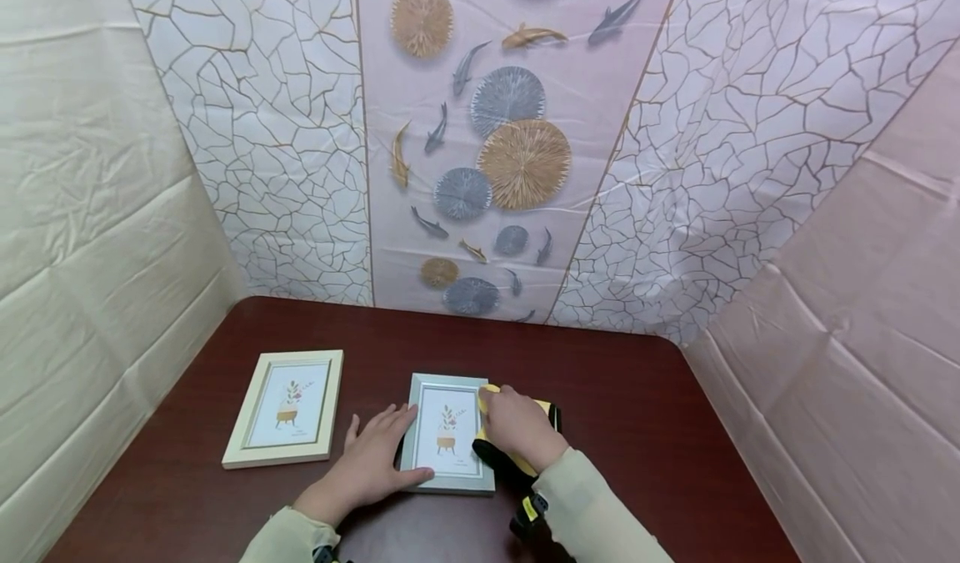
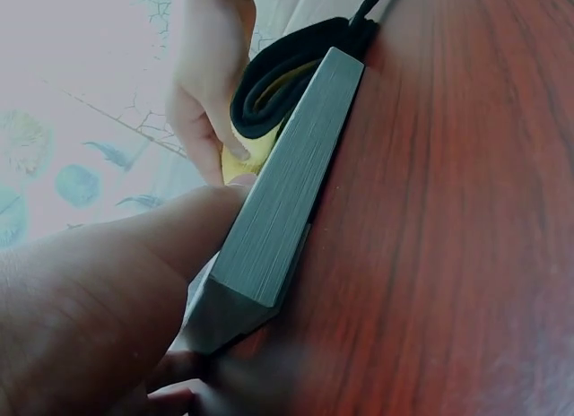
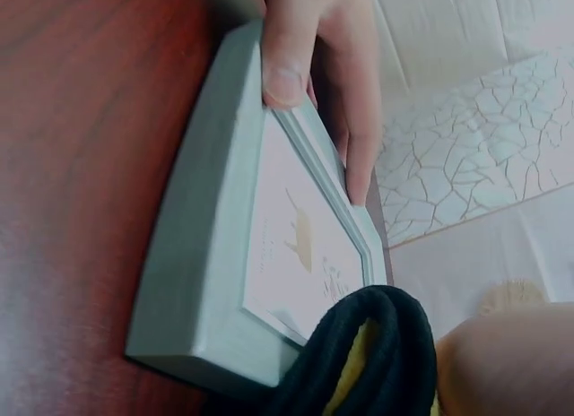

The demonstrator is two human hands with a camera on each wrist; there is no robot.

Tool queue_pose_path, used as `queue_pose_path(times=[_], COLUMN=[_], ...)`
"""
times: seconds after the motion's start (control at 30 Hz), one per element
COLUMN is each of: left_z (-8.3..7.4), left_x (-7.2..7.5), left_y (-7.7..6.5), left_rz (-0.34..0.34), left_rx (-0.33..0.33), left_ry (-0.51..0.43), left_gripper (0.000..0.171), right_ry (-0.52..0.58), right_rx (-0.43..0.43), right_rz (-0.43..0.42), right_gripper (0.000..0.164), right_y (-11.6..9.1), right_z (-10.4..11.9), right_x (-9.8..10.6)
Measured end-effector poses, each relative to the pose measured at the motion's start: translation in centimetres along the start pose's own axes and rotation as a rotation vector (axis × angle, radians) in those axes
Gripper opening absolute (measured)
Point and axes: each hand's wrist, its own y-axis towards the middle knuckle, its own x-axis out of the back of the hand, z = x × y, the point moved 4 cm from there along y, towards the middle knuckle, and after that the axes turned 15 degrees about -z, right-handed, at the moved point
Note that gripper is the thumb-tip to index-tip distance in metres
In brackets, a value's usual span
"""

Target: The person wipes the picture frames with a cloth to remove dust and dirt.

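Note:
A silver-grey picture frame [image 1: 483, 486] with a potted-plant print lies face up on the dark red table. My left hand [image 1: 372, 453] rests on it, fingers stretched along its left border and thumb pressing its lower border. In the right wrist view, the left thumb [image 3: 285, 75] lies over the frame's front edge. On the right border, my right hand [image 1: 517, 423] holds a folded yellow cloth [image 1: 489, 399] with black edging, fingers bent over it. The cloth's black fold [image 2: 291, 75] overlaps the frame's far end in the left wrist view.
A cream picture frame [image 1: 245, 454] with a similar print lies to the left of my left hand. Patterned wall sheets [image 1: 465, 129] rise behind the dark red table [image 1: 637, 463], and plain fabric walls [image 1: 847, 296] stand on both sides.

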Motion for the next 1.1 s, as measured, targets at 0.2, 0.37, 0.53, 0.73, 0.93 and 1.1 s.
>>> queue_pose_path(times=[0.2,0.37,0.53,0.73,0.93,1.1], left_z=[0.0,-0.1,-0.2,-0.3,-0.5,-0.5], left_x=[-0.2,0.0,0.2,0.2,0.4,0.4], left_y=[0.0,0.0,0.1,0.0,-0.1,0.0], left_rz=[0.0,-0.001,0.0,-0.002,-0.003,-0.006], left_rx=[0.002,0.003,0.003,0.0,0.004,0.003], left_ry=[0.001,-0.008,-0.003,-0.001,-0.002,0.001], left_gripper=[0.105,0.105,0.104,0.105,0.105,0.105], right_ry=[0.02,0.069,0.048,0.003,-0.009,-0.047], right_rx=[-0.02,-0.03,0.006,0.033,0.057,0.062], right_rz=[-0.012,-0.022,-0.066,-0.075,-0.077,-0.105], right_gripper=[0.041,0.041,0.036,0.031,0.031,0.029], right_y=[0.9,1.2,1.6,2.0,2.4,2.9], right_z=[-0.6,-0.9,-0.7,-0.1,0.4,0.7], right_x=[-0.3,-0.4,-0.3,0.1,0.4,0.5])
